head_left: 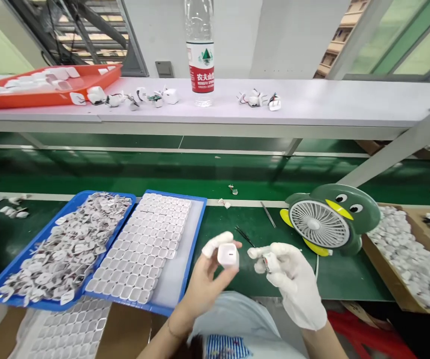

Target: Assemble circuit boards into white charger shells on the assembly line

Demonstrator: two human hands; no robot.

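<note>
In the head view I register the left hand (205, 285), one fingertip white-sleeved, pinching a smooth, glossy white plastic cube (228, 255) with a slotted face, at 6 o'clock. At 5 o'clock the right hand (300, 291), in a white fabric glove, grips a small white part (270, 263), partly hidden by the fingers. Slim black tweezers (245, 236) lie just beyond the gap between them. At 8 o'clock: a blue plastic tray (196, 234) of square white shells. Between 3 and 4, a green penguin-shaped fan (318, 222) obstructs the way to a brown cardboard box (381, 271).
</note>
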